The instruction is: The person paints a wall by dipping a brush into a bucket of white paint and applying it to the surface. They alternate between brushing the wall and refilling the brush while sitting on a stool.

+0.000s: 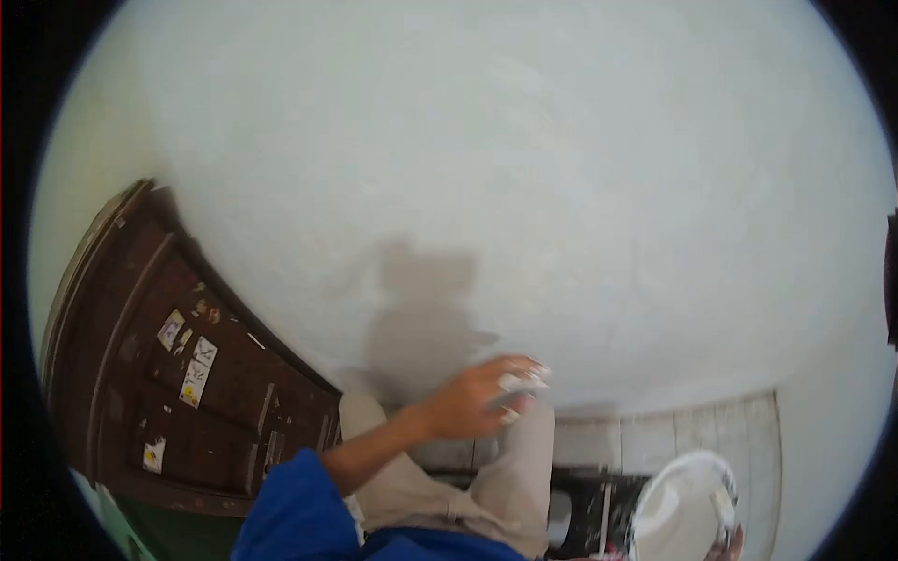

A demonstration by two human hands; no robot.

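Note:
My left hand (496,397) is raised in front of the pale wall (561,224), above my knees. Its fingers are curled and smeared with white paste; a small greyish-white thing seems to be between them, too blurred to name. At the lower right is a round white bucket (644,524) with creamy white material inside. A little of my right hand (730,544) shows closed at the bucket's right rim, the rest cut off by the frame edge. Just above those fingers, a pale flat piece (722,510) lies against the inside of the rim.
A dark brown wooden door (140,374) with torn stickers stands at the left. Pale tiles (645,435) run along the wall's foot. Beside the bucket is a black, paint-spattered surface (580,496). Another wall (832,439) closes off the right side.

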